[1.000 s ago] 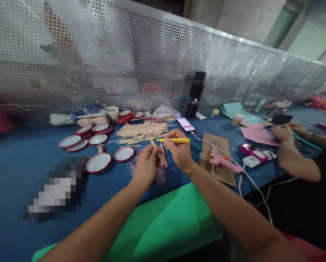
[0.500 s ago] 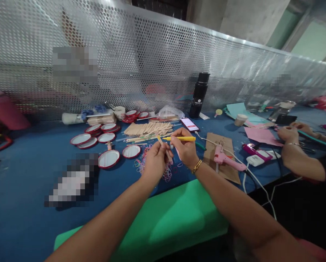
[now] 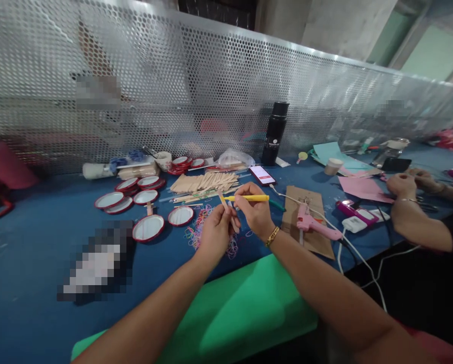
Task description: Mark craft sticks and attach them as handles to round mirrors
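My left hand [image 3: 216,230] grips a flat wooden craft stick [image 3: 222,198], which slants up from the fingers. In my right hand [image 3: 254,210] is a yellow marker [image 3: 257,198], its tip at the stick near the upper end. Whether the tip touches the wood I cannot tell. Under and beside my left hand lies a heap of coloured rubber bands [image 3: 196,233]. Just beyond both hands a pile of craft sticks [image 3: 206,182] is spread on the blue table [image 3: 29,263].
Red-rimmed lids [image 3: 148,228] lie to the left. On the right, a pink glue gun [image 3: 312,222] rests on brown cardboard [image 3: 287,227] with cables. A black bottle [image 3: 275,134] and a phone [image 3: 262,176] stand behind. A green roll [image 3: 245,303] lies in front; another person's hands [image 3: 401,187] are far right.
The yellow marker and my right hand have shifted slightly down and left relative to the view. Both hands keep their hold; the camera has tilted a little.
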